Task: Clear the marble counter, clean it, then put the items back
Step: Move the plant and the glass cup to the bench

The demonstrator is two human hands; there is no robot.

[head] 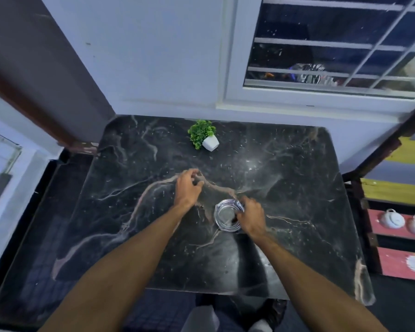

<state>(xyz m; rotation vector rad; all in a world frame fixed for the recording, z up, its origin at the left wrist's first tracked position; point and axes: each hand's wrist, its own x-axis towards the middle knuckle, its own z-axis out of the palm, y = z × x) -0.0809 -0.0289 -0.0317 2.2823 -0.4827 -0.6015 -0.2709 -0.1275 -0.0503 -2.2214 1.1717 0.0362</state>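
A black marble counter [285,183] with pale veins fills the middle of the view. A clear glass ashtray [224,215] rests on it near the centre. My right hand [252,215] grips the ashtray's right rim, thumb inside. My left hand [187,188] hovers just left of it over the marble, fingers curled and apart, holding nothing. A small green plant in a white pot [205,136] stands near the counter's far edge.
A pale wall and a barred window [333,44] rise behind the counter. To the right, red shelves [398,233] hold white cups [393,219]. A dark tiled ledge [46,224] runs along the left side.
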